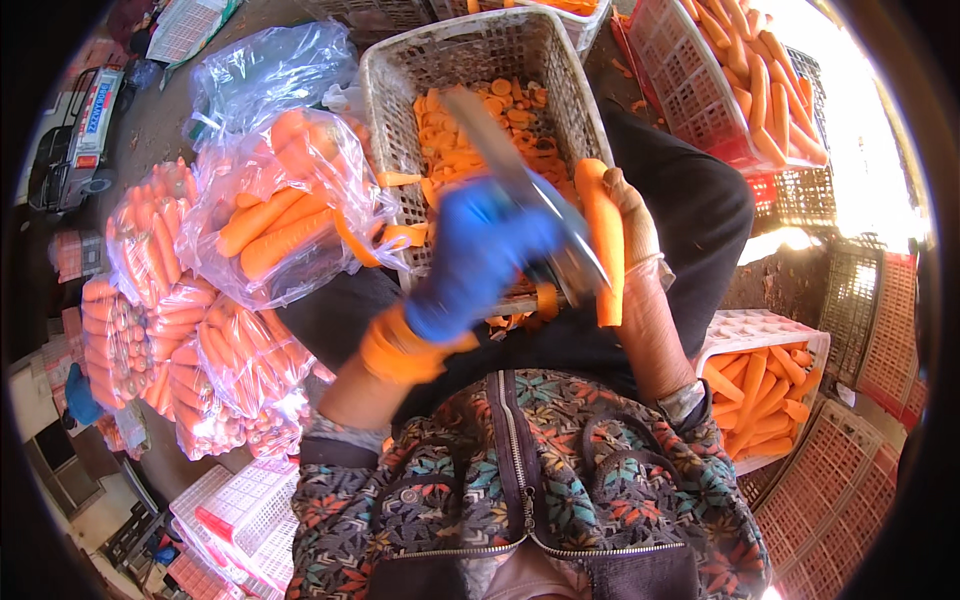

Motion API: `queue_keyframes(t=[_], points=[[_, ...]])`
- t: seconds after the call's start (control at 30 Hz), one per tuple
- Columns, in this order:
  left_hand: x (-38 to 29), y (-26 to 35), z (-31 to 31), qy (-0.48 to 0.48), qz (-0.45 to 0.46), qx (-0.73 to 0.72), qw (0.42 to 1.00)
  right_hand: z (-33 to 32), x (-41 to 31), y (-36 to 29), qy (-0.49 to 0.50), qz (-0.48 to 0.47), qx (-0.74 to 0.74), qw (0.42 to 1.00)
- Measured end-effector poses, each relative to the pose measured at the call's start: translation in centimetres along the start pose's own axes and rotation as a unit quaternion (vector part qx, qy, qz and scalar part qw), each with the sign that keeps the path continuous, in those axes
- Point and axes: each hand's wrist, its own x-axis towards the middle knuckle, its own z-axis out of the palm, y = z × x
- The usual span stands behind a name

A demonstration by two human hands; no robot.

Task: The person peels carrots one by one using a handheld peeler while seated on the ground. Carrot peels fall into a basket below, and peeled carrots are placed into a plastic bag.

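Observation:
My left hand (476, 255), in a blue glove and blurred, grips a long metal blade (499, 154). Its lower end is beside a peeled carrot (602, 236). That carrot is held in my right hand (634, 214), which wears a pale, worn glove; its fingers are largely hidden. Beyond both hands stands a dirty plastic crate (487, 34) holding orange carrot peelings (457, 150). Orange strips surround my left wrist. To the left, an unsealed clear plastic bag (281, 217) has thick carrots in it, with peel strips hanging between bag and crate.
Filled bags of carrots (240, 352) are piled at left, near an empty-looking plastic bag (274, 71). Crates of peeled carrots stand at upper right (690, 90) and lower right (821, 337). More crates (255, 510) are stacked at lower left. A vehicle (82, 142) is at far left.

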Motion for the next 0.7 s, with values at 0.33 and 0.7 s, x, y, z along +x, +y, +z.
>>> queue_keyframes(t=[0.33,0.7], points=[[12.6,-1.0,-8.8,0.147,0.180,0.176,0.957,0.3,-7.1,0.9,-0.315,0.050,-0.044,0.947],[6.1,2.6,-6.2,0.167,0.113,0.154,0.967,-1.7,-2.7,-0.7,-0.187,0.006,0.022,0.982]])
